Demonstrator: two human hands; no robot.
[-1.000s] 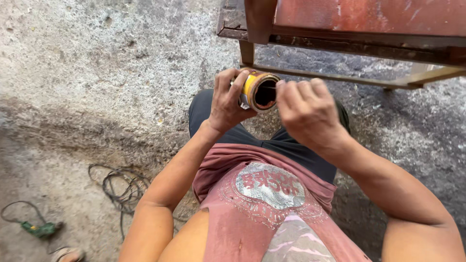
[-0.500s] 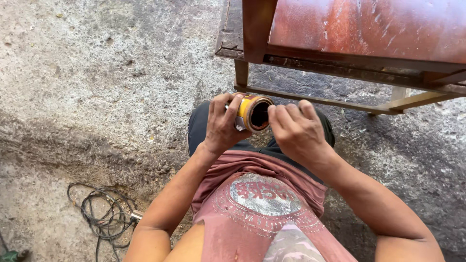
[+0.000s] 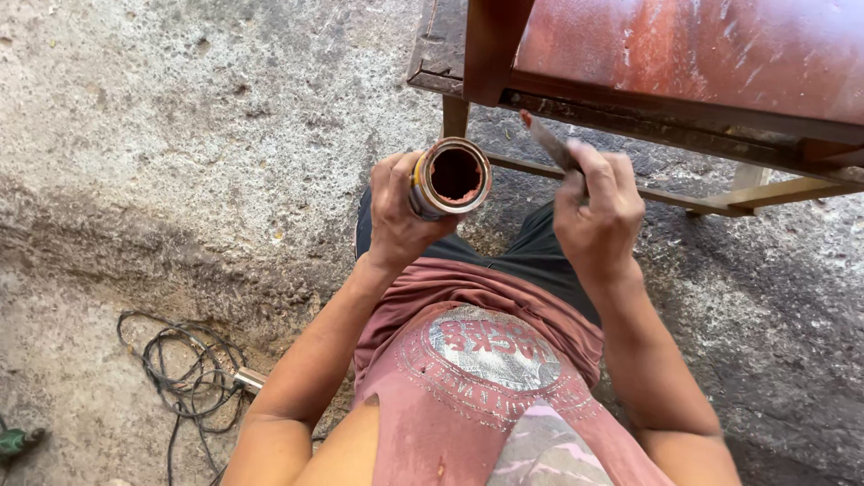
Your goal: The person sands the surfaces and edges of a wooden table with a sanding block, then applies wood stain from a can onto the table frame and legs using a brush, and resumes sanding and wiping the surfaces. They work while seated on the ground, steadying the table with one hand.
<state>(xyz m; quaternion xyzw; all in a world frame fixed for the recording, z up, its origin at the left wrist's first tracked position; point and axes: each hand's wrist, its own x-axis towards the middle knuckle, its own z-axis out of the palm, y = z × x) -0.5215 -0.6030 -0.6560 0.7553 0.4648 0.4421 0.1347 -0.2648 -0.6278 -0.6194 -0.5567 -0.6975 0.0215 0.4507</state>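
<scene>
A small round can point(image 3: 450, 178) is held up in front of the body, just left of centre in the scene, tilted so its open mouth faces the camera. Inside, a dark reddish-brown coating is seen on the walls; the outer side shows a yellow band. The can is grasped by the left hand point(image 3: 396, 211), its grip wrapped round the can's left side and underside, thumb and fingers closed on the wall.

Just right of the can, apart from it, a thin flat tool point(image 3: 551, 144) with a reddish tip is held. Whether it is a brush or a stick cannot be told. It is clenched in the right hand point(image 3: 598, 211), fingers curled over the handle, the tip pointing far and left, toward the can's rim but not touching it.

Beyond both hands, at the far right, a piece of rust-red metal furniture point(image 3: 684, 54) is seen, with a flat top, a square upright leg and pale lower rails. Whether it is a desk or a bench cannot be told.

Below the hands, dark shorts and a faded red shirt point(image 3: 486, 360) with a round print are visible.

The floor point(image 3: 180, 135) is rough grey concrete. Near left, a tangled dark cable point(image 3: 184, 378) lies on it, with a small pale plug end beside it. A green object is partly seen at the left edge.
</scene>
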